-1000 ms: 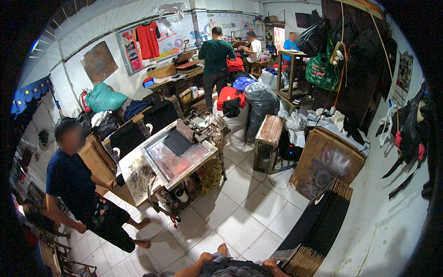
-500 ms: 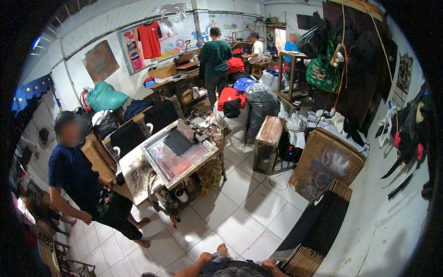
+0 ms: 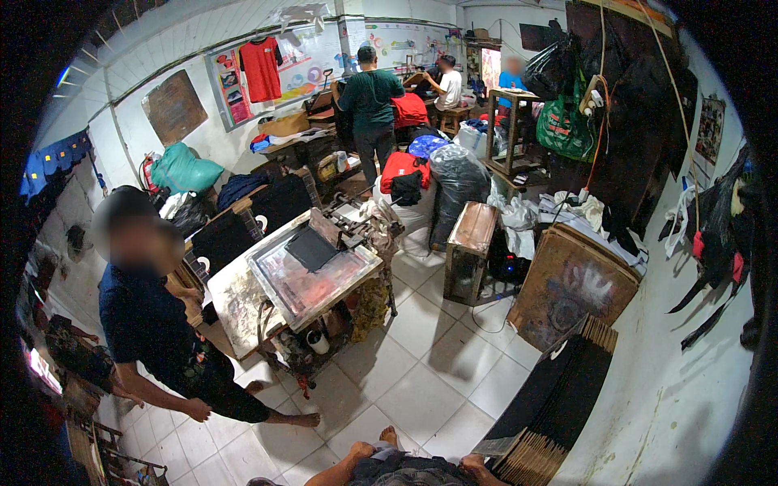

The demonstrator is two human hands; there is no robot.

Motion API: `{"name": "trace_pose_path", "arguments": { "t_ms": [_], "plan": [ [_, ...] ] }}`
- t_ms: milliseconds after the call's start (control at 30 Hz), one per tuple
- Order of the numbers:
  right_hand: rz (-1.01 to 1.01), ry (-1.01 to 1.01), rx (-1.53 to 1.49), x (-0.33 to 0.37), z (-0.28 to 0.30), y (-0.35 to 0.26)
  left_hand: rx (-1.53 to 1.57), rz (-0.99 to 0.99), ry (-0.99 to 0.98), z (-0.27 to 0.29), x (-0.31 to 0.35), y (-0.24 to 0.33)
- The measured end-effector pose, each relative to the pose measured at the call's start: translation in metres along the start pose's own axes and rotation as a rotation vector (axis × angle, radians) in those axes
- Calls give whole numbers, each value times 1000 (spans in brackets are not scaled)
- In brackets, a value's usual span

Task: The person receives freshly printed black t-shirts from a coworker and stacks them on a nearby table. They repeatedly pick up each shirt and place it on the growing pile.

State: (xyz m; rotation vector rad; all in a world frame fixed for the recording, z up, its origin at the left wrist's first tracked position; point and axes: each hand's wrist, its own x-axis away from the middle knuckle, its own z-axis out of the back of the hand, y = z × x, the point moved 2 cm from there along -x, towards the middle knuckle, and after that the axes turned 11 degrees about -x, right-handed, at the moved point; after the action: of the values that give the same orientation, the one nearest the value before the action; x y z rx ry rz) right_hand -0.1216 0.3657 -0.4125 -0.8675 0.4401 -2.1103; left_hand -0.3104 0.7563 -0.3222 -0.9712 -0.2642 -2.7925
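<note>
Only the lower edge shows my own body: dark patterned cloth point(image 3: 405, 471), a bare foot point(image 3: 388, 437) and a bent limb point(image 3: 350, 456) on the white tiles. My left hand is out of view. A bit of skin at the bottom right, possibly my right hand point(image 3: 472, 462), lies against a stack of black boards point(image 3: 551, 397); its fingers are hidden. In front of me stands a screen-printing table point(image 3: 243, 300) with a framed screen point(image 3: 312, 279) and a dark squeegee pad on it.
A person in a dark blue shirt point(image 3: 142, 324) stands left of the table. A wooden crate point(image 3: 470, 243), a brown board point(image 3: 571, 283) and full bags point(image 3: 454, 174) stand to the right. Three people work at benches at the back, and a red shirt point(image 3: 261, 66) hangs on the wall.
The person in dark blue has stepped forward along the printing table, closer to me. The view has shifted slightly. My body at the lower edge stays put.
</note>
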Motion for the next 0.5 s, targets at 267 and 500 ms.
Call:
{"name": "trace_pose_path", "arguments": {
  "t_ms": [267,500],
  "plan": [
    [516,-580,-266,-32,-56,58,82,-62,20,8,3,-3],
    [-110,-29,-348,9,8,-4,79,-61,17,15,9,0]
  ]
}}
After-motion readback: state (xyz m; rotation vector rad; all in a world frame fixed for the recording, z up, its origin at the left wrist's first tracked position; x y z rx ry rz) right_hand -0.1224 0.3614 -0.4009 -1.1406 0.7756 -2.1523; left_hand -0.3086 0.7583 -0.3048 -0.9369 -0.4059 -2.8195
